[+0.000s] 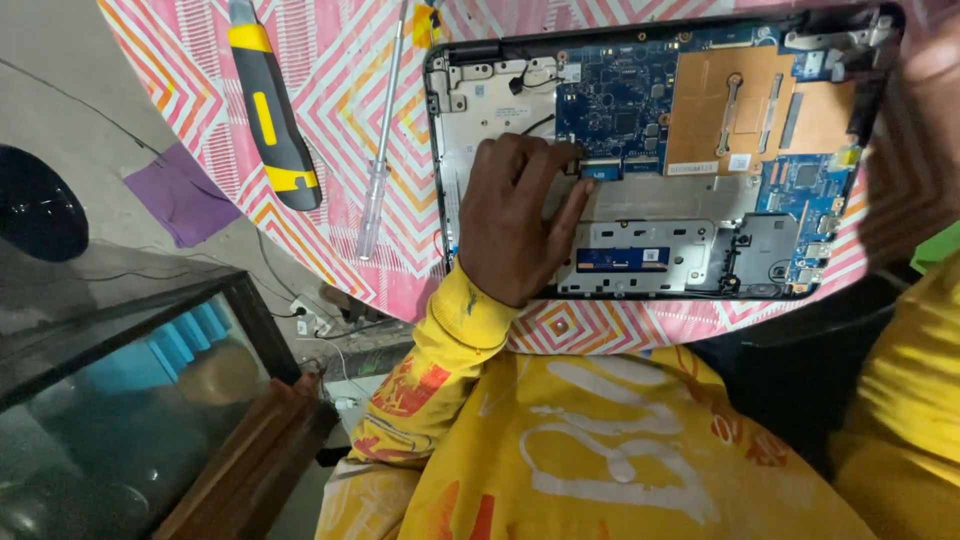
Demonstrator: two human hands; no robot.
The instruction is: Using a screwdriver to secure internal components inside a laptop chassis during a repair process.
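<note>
Opened laptop [640, 230] is laid on the desk [340, 150], board exposed. Left hand [510, 225] is rested inside the chassis, fingertips [572, 158] pinched narrow at a small connector [598, 172] by the blue board; nothing is lifted. Right hand [915, 160] is blurred at the laptop's right edge, grip can't be told. Screwdriver [382, 140] and yellow-black knife [270, 105] are laid left of the laptop, apart.

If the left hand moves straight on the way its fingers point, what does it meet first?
The left hand points right; its fingers already seem to touch a small connector at the edge of the blue circuit board, though depth is unclear.
</note>
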